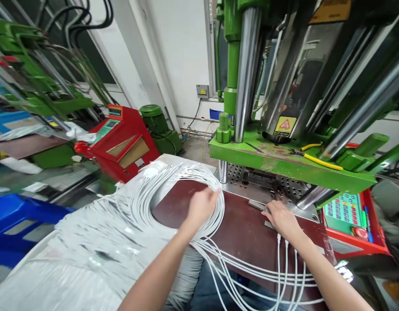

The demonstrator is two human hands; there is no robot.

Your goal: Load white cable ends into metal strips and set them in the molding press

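My left hand (202,206) is closed at the right side of a large loop of white cables (220,211), its fingers curled in against the strands. On the brown board (241,235), my right hand (281,219) has its fingers bent over the end of a flat metal bar (257,204); its fingertips are partly hidden. A second small metal piece (268,224) shows just below that hand. Several cable ends with white plugs (279,236) lie under my right wrist, and their cables curve down over the board's near edge.
A green press (245,151) stands over a perforated metal bed (235,172) beyond the board. Yellow-handled pliers (322,162) lie on its plate. A red control box (374,237) is at right. White cables in bags (89,255) cover the left, near a blue stool (21,220).
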